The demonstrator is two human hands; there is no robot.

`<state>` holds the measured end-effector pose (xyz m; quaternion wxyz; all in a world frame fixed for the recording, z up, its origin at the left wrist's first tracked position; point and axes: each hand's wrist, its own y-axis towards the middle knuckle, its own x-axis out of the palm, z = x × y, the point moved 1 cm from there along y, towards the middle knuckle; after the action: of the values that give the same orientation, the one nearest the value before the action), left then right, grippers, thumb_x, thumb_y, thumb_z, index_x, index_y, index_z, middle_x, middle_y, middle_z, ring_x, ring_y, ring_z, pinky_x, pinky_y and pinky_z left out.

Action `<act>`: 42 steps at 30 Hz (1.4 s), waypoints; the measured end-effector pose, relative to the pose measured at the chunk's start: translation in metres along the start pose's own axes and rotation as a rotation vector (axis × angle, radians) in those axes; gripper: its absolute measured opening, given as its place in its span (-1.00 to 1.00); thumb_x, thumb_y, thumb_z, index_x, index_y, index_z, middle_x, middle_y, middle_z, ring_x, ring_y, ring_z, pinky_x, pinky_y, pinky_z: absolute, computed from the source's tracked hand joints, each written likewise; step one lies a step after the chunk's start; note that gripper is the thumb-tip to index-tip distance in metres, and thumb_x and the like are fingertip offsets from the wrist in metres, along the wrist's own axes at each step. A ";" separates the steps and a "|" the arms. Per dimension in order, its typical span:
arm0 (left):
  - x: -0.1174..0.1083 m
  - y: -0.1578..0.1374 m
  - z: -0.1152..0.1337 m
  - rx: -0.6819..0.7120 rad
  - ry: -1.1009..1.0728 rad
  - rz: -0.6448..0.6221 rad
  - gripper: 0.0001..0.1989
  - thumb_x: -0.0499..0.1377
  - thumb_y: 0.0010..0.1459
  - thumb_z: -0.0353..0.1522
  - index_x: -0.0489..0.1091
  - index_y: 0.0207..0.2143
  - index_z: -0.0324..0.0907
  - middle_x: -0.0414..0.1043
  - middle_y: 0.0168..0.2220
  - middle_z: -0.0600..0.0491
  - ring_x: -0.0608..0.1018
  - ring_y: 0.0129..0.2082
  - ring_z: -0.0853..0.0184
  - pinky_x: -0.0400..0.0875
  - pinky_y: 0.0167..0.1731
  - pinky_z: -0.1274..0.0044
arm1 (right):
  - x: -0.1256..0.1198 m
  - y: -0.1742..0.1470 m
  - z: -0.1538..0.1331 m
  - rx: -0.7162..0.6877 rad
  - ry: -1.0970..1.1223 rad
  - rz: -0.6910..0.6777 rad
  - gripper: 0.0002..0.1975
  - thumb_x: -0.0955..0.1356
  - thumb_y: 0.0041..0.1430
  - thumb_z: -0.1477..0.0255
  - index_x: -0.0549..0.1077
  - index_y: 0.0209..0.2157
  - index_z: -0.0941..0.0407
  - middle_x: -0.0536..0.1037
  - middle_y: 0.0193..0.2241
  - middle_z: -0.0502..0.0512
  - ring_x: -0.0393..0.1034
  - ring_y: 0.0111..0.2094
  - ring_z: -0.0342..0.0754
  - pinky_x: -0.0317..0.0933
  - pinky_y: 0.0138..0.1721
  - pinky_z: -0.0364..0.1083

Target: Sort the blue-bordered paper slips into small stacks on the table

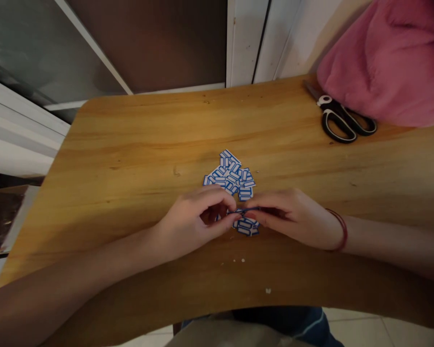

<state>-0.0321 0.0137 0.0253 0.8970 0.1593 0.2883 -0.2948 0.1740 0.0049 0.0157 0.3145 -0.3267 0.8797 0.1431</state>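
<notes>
Between my two hands is a small blue-edged label, seen almost edge-on. My left hand pinches its left end between thumb and fingertips. At its right end, my right hand pinches it the same way. A loose pile of small white labels with blue borders lies on the table just beyond my hands. Several more blue-bordered labels lie below the held one, partly covered by my fingers. Any print on them is too small to read.
The wooden table has a rounded far left corner. Black-handled scissors lie at the back right, against a pink plush cloth. Tiny white scraps dot the near side. A framed panel door stands behind the table.
</notes>
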 end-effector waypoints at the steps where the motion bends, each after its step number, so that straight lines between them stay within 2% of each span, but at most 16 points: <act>1: 0.001 0.001 -0.002 0.033 0.025 0.014 -0.94 0.18 0.17 -0.40 0.38 -0.37 -0.20 0.41 -0.44 0.12 0.41 -0.47 0.50 0.30 -0.48 0.66 | 0.001 0.000 0.003 -0.068 -0.103 0.059 -0.73 0.19 0.33 0.36 0.50 -0.23 0.13 0.57 -0.38 0.04 0.39 -0.43 -0.19 0.19 -0.43 -0.21; 5: 0.001 0.004 -0.016 0.181 0.169 0.080 -0.96 0.17 0.20 -0.40 0.39 -0.28 -0.18 0.43 -0.39 0.10 0.44 -0.41 0.48 0.34 -0.42 0.65 | -0.002 0.001 0.019 -0.248 -0.510 0.177 -0.75 0.21 0.33 0.37 0.51 -0.18 0.11 0.62 -0.33 0.05 0.46 -0.39 -0.16 0.17 -0.44 -0.20; 9: -0.004 0.006 -0.030 0.265 0.318 0.138 -0.84 0.16 0.21 -0.38 0.37 -0.14 -0.18 0.45 -0.29 0.06 0.47 -0.32 0.42 0.38 -0.27 0.58 | -0.010 0.004 0.035 -0.240 -0.680 0.254 -0.76 0.22 0.32 0.37 0.52 -0.20 0.08 0.63 -0.34 0.01 0.47 -0.44 -0.17 0.11 -0.48 -0.19; 15: -0.010 0.008 -0.034 0.308 0.417 0.065 -0.74 0.12 0.24 -0.36 0.37 -0.01 -0.15 0.45 -0.20 0.01 0.45 -0.20 0.33 0.35 -0.13 0.47 | -0.011 0.008 0.045 -0.075 -0.692 0.172 -0.70 0.20 0.32 0.28 0.51 -0.15 0.06 0.63 -0.33 0.02 0.47 -0.44 -0.14 0.07 -0.51 -0.18; 19: -0.008 0.009 -0.034 0.323 0.470 0.024 -0.66 0.09 0.26 -0.34 0.32 0.08 -0.14 0.41 -0.17 -0.02 0.41 -0.20 0.32 0.34 -0.13 0.46 | -0.010 0.008 0.044 -0.057 -0.678 0.161 -0.69 0.21 0.31 0.26 0.49 -0.12 0.07 0.63 -0.34 0.05 0.47 -0.45 -0.12 0.08 -0.51 -0.18; 25: -0.004 0.009 -0.039 0.309 0.531 -0.133 -0.56 0.02 0.29 -0.29 0.20 0.20 -0.11 0.37 -0.09 -0.05 0.39 -0.16 0.28 0.35 -0.11 0.43 | -0.009 0.009 0.042 -0.076 -0.683 0.147 -0.71 0.22 0.30 0.25 0.47 -0.11 0.08 0.63 -0.33 0.07 0.48 -0.43 -0.12 0.10 -0.50 -0.17; 33: -0.004 0.008 -0.037 0.297 0.511 -0.093 -0.47 0.03 0.29 -0.31 0.04 0.28 -0.15 0.38 -0.08 -0.07 0.38 -0.12 0.25 0.33 -0.06 0.39 | -0.009 0.008 0.042 -0.054 -0.688 0.149 -0.71 0.23 0.30 0.24 0.46 -0.12 0.08 0.62 -0.42 0.04 0.47 -0.48 -0.11 0.03 -0.54 -0.17; 39: -0.007 0.009 -0.035 0.246 0.421 -0.134 -0.50 0.01 0.31 -0.30 0.06 0.28 -0.07 0.34 0.07 -0.07 0.34 0.00 0.22 0.28 0.02 0.34 | -0.010 0.008 0.041 -0.016 -0.683 0.129 -0.70 0.21 0.29 0.24 0.47 -0.13 0.08 0.60 -0.46 0.04 0.46 -0.48 -0.11 0.04 -0.51 -0.17; 42: -0.004 0.007 -0.035 0.199 0.462 -0.133 -0.45 0.03 0.28 -0.23 0.04 0.29 -0.08 0.18 0.23 -0.10 0.25 0.10 0.12 0.19 0.08 0.24 | -0.010 0.008 0.042 -0.026 -0.674 0.145 -0.71 0.21 0.30 0.25 0.47 -0.14 0.08 0.61 -0.43 0.03 0.46 -0.47 -0.12 0.06 -0.50 -0.18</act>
<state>-0.0447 0.0368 0.0011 0.7658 0.2906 0.4651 -0.3359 0.1936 0.0347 -0.0092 0.5723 -0.2017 0.7454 0.2760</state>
